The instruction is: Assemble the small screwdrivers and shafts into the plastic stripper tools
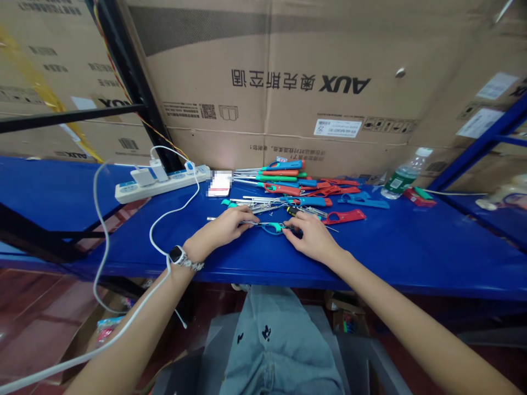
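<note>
On the blue shelf [395, 236] a small teal and blue lighter part [272, 227] lies between my two hands. My left hand [230, 224] pinches the thin metal end at its left side. With bent fingers, my right hand [309, 233] grips the teal part's right end. A black and yellow tool handle [293, 211] shows just behind my right fingers. Beyond the hands lie metal tubes [263, 207], a blue lighter [313, 201], a red lighter [282, 189] and a red handle shell [346, 216].
A white power strip [160, 184] with plugs sits at the back left, its white cable [153, 230] trailing near my left wrist. A water bottle [405, 174] stands at the back right beside a red box [419, 197]. Cardboard boxes [263, 126] rise behind.
</note>
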The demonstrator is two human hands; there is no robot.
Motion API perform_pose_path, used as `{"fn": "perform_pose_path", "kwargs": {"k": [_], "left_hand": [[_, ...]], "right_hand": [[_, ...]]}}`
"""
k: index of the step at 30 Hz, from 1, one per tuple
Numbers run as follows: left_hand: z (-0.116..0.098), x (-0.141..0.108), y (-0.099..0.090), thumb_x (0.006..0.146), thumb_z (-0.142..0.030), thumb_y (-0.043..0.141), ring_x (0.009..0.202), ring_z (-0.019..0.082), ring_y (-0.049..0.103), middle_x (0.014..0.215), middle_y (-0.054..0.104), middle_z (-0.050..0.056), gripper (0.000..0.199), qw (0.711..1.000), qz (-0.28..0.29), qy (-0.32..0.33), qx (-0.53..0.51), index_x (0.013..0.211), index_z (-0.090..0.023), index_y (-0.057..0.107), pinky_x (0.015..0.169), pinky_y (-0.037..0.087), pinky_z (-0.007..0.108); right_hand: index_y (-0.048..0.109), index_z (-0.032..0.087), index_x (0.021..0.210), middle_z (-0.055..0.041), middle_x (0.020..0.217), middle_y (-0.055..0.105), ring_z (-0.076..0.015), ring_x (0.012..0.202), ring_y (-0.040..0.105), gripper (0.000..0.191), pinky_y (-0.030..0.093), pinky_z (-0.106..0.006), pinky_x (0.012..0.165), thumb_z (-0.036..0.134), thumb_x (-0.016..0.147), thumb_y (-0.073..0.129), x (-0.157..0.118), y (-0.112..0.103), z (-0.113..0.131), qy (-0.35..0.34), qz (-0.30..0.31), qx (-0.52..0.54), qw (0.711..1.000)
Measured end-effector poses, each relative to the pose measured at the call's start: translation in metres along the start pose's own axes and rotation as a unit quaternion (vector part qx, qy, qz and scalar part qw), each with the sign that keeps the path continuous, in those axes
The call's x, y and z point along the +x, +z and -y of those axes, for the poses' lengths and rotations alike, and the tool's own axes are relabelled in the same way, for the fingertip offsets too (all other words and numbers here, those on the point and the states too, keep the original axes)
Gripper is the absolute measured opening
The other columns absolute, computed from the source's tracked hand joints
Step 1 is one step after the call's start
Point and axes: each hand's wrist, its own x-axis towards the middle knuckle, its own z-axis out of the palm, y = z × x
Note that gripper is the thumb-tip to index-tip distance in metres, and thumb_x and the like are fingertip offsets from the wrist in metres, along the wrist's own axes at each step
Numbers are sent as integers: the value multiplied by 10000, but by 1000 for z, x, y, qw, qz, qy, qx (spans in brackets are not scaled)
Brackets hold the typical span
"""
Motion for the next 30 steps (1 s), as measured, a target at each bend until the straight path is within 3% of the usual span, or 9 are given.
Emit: {"fn": "perform_pose_path", "kwargs": {"k": [16, 30], "left_hand": [[6, -7, 10, 1023, -220, 527, 952, 230, 646, 1072, 667, 113, 281, 1000, 0, -2, 24, 1173, -179, 761, 895, 544, 401], [-9, -9, 10, 1066, -284, 447, 888, 208, 632, 1035, 645, 101, 353, 996, 13, -19, 84, 1116, -184, 782, 817, 537, 362]], "right_hand": [[751, 173, 998, -64, 876, 644, -193, 770, 593, 168, 437, -341, 754, 287, 960, 633, -1, 0, 0, 7, 4, -11, 1000], [741, 181, 1002, -82, 907, 635, -219, 828, 592, 184, 450, -354, 767, 310, 971, 612, -2, 2, 0, 3, 3, -22, 1000]]}}
